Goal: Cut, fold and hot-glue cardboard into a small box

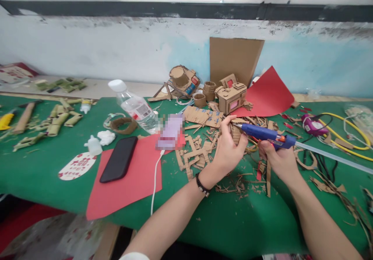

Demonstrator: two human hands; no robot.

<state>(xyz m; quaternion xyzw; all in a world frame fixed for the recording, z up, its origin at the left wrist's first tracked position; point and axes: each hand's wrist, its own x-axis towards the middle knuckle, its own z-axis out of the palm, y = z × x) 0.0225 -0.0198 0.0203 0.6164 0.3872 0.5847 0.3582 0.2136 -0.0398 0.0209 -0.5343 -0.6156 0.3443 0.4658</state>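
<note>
My right hand (pixel 278 157) grips the handle of a blue hot glue gun (pixel 262 133), with a long clear glue stick (pixel 332 157) out of its back end. The gun's metal nozzle points left, at the fingertips of my left hand (pixel 230 145). Those fingers are bent and closed around a small ribbed cardboard piece (pixel 236 135), mostly hidden by the hand. Cut cardboard strips (pixel 201 153) and shreds lie under and around both hands. Just behind stands a small cardboard camera model (pixel 231 98) with a pink window.
Farther back are another cardboard model (pixel 183 79), cardboard rings (pixel 209 91) and a leaning cardboard sheet (pixel 236 60). On the left stand a water bottle (pixel 136 106), a black phone (pixel 119 159) and a pixelated phone (pixel 169 131) with a white cable. Yellow cord (pixel 346 120) curls at right.
</note>
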